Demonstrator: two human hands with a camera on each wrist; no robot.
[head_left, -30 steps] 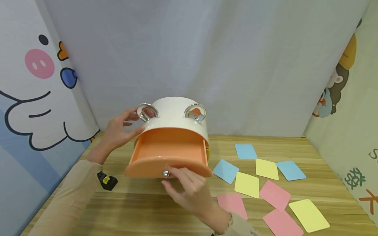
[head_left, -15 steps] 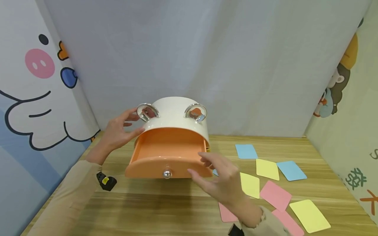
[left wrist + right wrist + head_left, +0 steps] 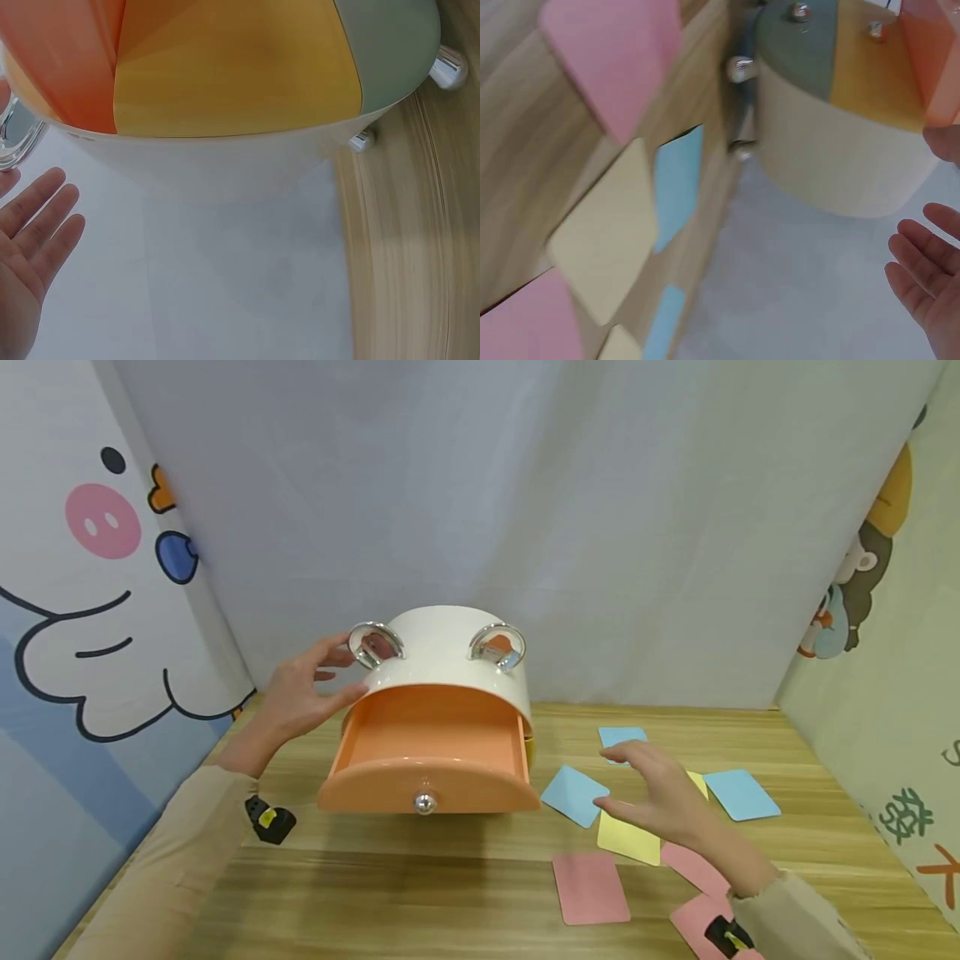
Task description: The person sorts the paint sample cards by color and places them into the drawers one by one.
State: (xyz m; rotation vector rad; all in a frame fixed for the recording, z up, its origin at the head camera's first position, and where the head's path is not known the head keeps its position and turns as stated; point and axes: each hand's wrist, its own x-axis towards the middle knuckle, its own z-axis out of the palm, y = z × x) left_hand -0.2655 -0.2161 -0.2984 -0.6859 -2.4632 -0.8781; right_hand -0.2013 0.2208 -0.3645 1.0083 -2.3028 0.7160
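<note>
Over wood-grain surface (image 3: pixel 375 893), with right hand (image 3: pixel 663 797) wide and unladen, left hand (image 3: pixel 302 695) spread at white cabinet (image 3: pixel 446 647) — could snag two paper cards (image 3: pixel 591 889), lying so close.

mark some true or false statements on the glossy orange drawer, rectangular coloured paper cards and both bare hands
1. The glossy orange drawer with a curved front stands open. True.
2. The right hand grips the shiny round silver knob. False: it holds nothing and is apart from the knob.
3. The left hand is beside the glossy white rounded box. True.
4. A pink rectangular paper card lies in the drawer. False: no card shows in it; the pink cards lie on the wood-grain table.
</note>
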